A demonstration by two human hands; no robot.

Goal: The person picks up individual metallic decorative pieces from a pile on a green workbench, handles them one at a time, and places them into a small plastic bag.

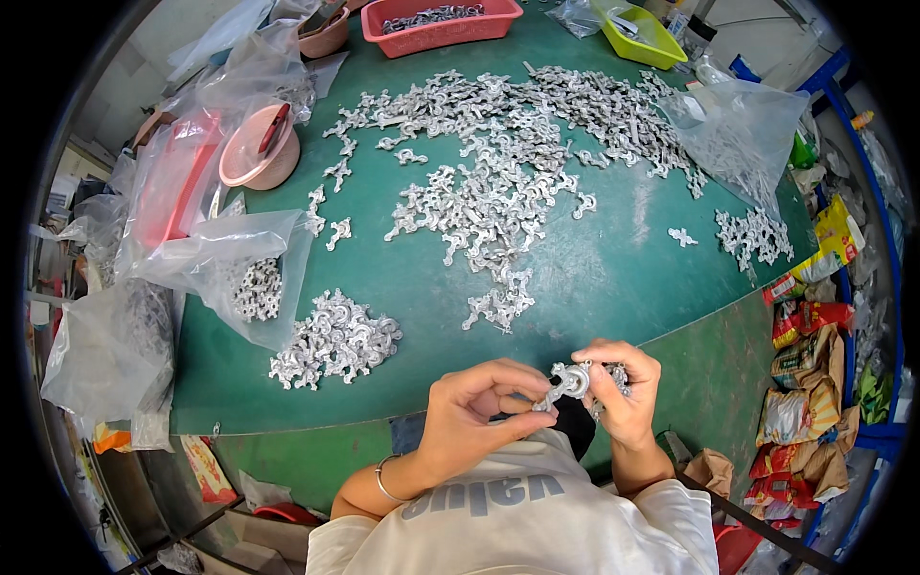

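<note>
Close to my body, past the table's front edge, my left hand (487, 406) pinches one end of a small silver cast metal part (572, 380) between thumb and fingertips. The part has a round ring in its middle and short arms. My right hand (623, 391) grips the same part with its thumb and curled fingers. More silver parts (615, 377) show within the right hand; how many is hidden. A heap of like parts (337, 337) lies on the table to the left of my hands. A larger spread of them (489, 182) covers the table's middle and far side.
The green table (402, 278) curves along its front edge. At left are a pink bowl (259, 153) and clear plastic bags (254, 230). A red basin (441, 29) and a yellow-green basin (640, 36) stand at the back. A filled clear bag (738, 134) lies right, near a small pile (754, 238).
</note>
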